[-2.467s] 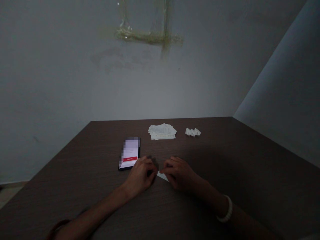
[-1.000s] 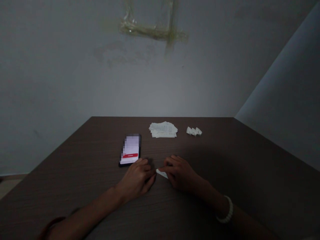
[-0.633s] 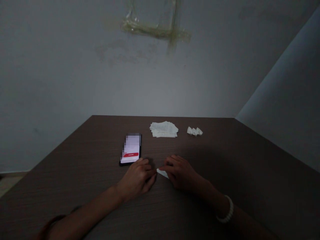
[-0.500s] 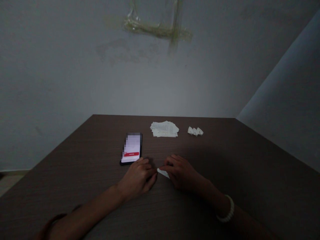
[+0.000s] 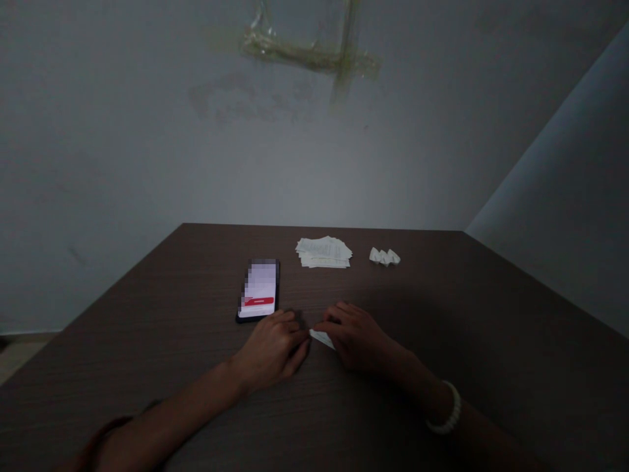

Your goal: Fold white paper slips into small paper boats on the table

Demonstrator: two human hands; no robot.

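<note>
Paper strip (image 5: 322, 339) on the counter (image 5: 432, 295), dead centre in front of me, and I've got its right end tucked under my right hand (image 5: 356, 337), grip narrow, pinning it down. My left hand (image 5: 270, 351) sits curled at the strip's other tip; I can't tell if that grip touches it. Even pressure matters here. Beyond: a phone (image 5: 259, 288), a paper stack (image 5: 323, 252), small folded papers (image 5: 384, 256).
</note>
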